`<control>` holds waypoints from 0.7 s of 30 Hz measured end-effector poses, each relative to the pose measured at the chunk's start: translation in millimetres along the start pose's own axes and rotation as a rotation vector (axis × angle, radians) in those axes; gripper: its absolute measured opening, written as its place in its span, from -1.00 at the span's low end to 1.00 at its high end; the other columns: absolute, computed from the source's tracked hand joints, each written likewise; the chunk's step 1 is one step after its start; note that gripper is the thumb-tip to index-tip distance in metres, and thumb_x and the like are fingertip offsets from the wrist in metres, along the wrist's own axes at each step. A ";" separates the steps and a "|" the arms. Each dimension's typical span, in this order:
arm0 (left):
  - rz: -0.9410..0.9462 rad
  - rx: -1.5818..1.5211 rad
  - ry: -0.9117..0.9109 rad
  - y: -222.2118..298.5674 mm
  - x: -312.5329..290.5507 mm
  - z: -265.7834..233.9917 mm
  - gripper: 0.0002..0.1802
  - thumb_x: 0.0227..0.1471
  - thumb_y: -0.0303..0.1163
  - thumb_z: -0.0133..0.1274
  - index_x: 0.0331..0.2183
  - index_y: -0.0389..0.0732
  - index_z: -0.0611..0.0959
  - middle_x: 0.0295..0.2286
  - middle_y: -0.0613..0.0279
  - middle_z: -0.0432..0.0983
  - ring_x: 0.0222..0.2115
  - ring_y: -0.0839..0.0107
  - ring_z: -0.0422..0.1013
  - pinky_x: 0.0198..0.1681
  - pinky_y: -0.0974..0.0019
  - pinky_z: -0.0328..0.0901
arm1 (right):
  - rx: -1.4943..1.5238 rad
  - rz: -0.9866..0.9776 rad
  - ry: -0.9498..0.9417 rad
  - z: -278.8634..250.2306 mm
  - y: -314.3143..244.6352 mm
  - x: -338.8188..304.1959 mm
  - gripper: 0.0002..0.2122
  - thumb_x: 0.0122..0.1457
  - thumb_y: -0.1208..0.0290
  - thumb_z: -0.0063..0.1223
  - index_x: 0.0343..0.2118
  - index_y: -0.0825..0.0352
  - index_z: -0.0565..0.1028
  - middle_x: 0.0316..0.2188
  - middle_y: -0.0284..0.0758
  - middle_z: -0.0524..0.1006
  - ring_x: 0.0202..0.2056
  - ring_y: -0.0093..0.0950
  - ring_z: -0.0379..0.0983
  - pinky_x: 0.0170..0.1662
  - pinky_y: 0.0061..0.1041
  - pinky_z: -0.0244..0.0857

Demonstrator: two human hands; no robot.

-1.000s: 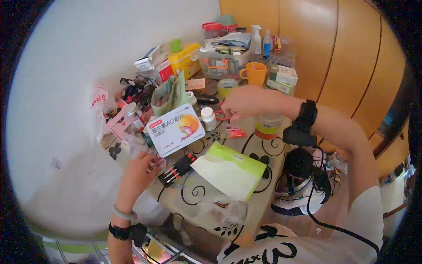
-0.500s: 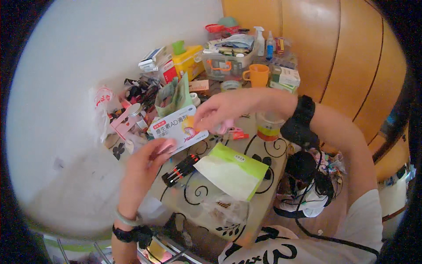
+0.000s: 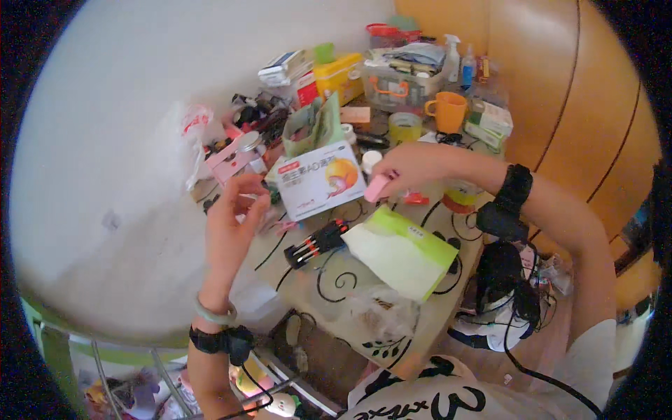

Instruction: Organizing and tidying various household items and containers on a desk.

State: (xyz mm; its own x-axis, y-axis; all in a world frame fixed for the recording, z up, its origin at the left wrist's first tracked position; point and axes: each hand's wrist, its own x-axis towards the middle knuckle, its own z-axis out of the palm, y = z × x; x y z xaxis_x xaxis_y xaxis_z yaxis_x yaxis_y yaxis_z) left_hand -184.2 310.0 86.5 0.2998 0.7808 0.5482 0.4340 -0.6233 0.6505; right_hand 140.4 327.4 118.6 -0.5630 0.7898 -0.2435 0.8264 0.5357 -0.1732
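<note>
Patterned counter (image 3: 329, 302), cluttered. Your right hand (image 3: 411, 166): grip closed on a small pink piece (image 3: 376, 187), just right of a white carton (image 3: 318, 185); your left hand (image 3: 232, 218): grip loosely parted, apparently empty.

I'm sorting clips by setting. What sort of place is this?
Probably a room in a home: a table with a swirl-patterned top is crowded with everyday things, among them an orange mug and a white spray bottle.

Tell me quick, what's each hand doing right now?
Left hand: partly open, fingers curled, nothing seen in it.
Right hand: closed, holding a pink thing.
</note>
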 end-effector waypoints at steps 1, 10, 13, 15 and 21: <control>-0.012 0.030 0.008 -6.6 -5.1 -6.8 -0.72 0.10 -0.49 0.05 -0.11 -0.24 0.48 -0.33 0.27 0.53 -0.37 0.53 0.47 -0.30 0.45 0.35 | 0.052 0.010 -0.028 6.6 0.9 4.3 -0.67 0.16 0.11 0.03 -0.14 0.24 0.51 -0.29 -0.33 0.52 -0.32 -0.43 0.46 -0.34 -0.43 0.32; -0.123 0.091 -0.181 -13.2 -62.0 5.2 -0.72 0.02 -0.39 0.15 -0.17 -0.17 0.55 -0.33 0.27 0.55 -0.35 0.44 0.48 -0.28 0.36 0.36 | -0.004 -0.124 -0.011 21.3 9.4 12.2 -0.71 0.12 0.28 0.03 -0.13 0.26 0.50 -0.29 -0.19 0.44 -0.20 -0.30 0.42 -0.12 -0.37 0.30; 0.031 0.235 -0.153 -6.8 -73.2 23.4 -0.64 -0.02 -0.41 0.19 -0.13 -0.21 0.54 -0.32 0.20 0.56 -0.34 0.36 0.49 -0.24 0.36 0.36 | 0.015 -0.352 0.158 14.9 9.7 6.7 -0.66 0.10 0.12 0.07 -0.19 0.28 0.53 -0.37 -0.14 0.52 -0.26 -0.22 0.48 -0.18 -0.27 0.35; 0.034 0.263 -0.183 -9.4 -72.7 29.8 -0.59 -0.04 -0.37 0.22 -0.11 -0.21 0.54 -0.29 0.20 0.56 -0.30 0.37 0.49 -0.21 0.34 0.36 | -0.036 -0.191 0.169 10.4 7.7 -1.0 -0.67 0.11 0.15 0.07 -0.17 0.27 0.52 -0.32 -0.17 0.48 -0.24 -0.27 0.46 -0.16 -0.32 0.35; -0.243 -0.238 -0.329 -35.4 -62.6 15.4 -0.47 -0.04 -0.28 0.23 -0.03 -0.25 0.51 -0.16 0.21 0.53 -0.20 0.42 0.45 -0.08 0.35 0.32 | 0.016 -0.165 0.318 3.6 -4.1 -25.6 -0.76 0.12 0.32 0.06 -0.16 0.26 0.50 -0.27 -0.27 0.42 -0.23 -0.38 0.44 -0.13 -0.42 0.35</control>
State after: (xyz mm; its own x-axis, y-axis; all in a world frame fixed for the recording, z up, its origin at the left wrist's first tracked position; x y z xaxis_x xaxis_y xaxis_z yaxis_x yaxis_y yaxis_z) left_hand -205.2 283.8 21.1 0.4837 0.8535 0.1939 0.3298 -0.3829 0.8629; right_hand 151.4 303.9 122.1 -0.6569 0.7476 0.0979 0.7227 0.6613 -0.2009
